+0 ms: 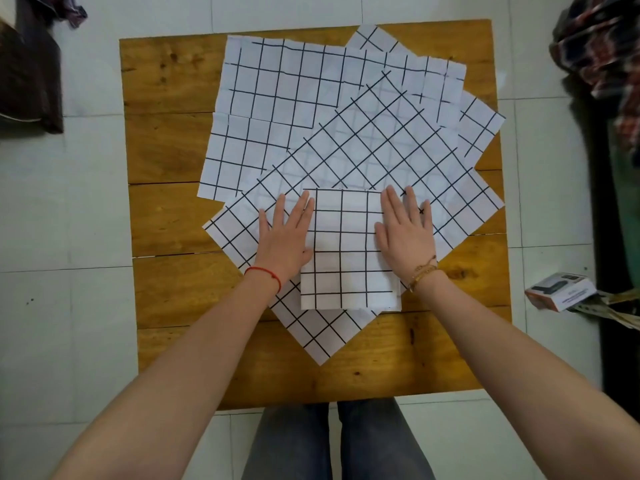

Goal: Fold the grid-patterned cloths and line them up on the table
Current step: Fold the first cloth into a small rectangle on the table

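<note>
A folded cloth [346, 251], white with a black grid, lies as a small rectangle near the front middle of the wooden surface [173, 216]. It rests on top of a larger unfolded cloth [363, 157] of the same pattern, which is turned like a diamond, with one corner pointing toward the person.

The left hand [285, 233] lies flat, palm down, with the fingers straight and a little spread. It presses at the left edge of the folded cloth: the thumb side touches this edge, and the other fingers rest on the diamond cloth beside it. The right hand [407, 230] is also flat and open, palm down, fingers straight. Its thumb side covers the right edge of the folded cloth and its outer fingers reach onto the diamond cloth. Neither hand holds anything; both only press down. A red string [265, 271] is around the left wrist and a thin bracelet [424, 271] around the right wrist.

Behind the diamond cloth, more unfolded grid cloths [277, 84] lie spread and overlapping, and they cover the far half of the surface.

The surface stands on a pale tiled floor [69, 237]. To the right, on the floor, lies a small box [561, 291], and further right hangs a dark checked fabric [599, 46].
</note>
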`<state>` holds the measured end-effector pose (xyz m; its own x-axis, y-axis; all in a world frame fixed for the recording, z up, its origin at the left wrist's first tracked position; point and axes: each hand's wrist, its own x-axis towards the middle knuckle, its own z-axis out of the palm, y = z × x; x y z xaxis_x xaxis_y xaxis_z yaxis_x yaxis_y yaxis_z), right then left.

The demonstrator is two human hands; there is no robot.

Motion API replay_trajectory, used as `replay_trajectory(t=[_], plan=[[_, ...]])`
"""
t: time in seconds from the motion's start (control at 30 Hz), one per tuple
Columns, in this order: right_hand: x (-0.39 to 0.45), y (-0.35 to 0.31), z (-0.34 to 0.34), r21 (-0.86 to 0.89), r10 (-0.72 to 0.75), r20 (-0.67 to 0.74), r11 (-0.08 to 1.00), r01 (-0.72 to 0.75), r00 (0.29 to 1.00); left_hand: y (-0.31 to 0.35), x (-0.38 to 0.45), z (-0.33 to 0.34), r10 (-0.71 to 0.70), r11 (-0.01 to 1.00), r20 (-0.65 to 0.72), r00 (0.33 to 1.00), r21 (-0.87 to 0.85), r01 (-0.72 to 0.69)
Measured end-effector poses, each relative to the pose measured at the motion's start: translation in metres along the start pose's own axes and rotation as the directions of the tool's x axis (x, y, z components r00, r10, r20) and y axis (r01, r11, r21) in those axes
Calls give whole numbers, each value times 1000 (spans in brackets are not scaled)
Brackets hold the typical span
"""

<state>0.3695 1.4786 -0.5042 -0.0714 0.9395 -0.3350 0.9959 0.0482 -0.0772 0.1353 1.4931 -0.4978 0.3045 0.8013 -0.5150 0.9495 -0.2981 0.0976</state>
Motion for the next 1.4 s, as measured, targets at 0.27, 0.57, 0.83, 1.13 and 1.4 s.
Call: replay_trajectory(t=[0.27, 0.57, 0.83, 1.13, 1.4], plan=[[-5, -31, -4, 76, -69, -80, 994, 75, 994, 4, -23, 8, 45, 999, -183, 982, -19, -49], [-26, -41, 2, 337, 299, -222, 917, -214, 928, 16, -68, 30, -180, 920, -261, 948, -387, 68], [-47, -10, 11, 552, 555, -25, 701, -451, 832, 22, -54, 27, -447, 629, -100, 889, -741, 233], [-49, -16, 8, 738, 574, 159, 472, -482, 804, 27, -43, 20, -544, 366, 47, 837, -885, 287], [-54, -15, -2, 887, 549, 237, 215, -409, 801, 18, -49, 8, -513, 71, 236, 826, -947, 314]])
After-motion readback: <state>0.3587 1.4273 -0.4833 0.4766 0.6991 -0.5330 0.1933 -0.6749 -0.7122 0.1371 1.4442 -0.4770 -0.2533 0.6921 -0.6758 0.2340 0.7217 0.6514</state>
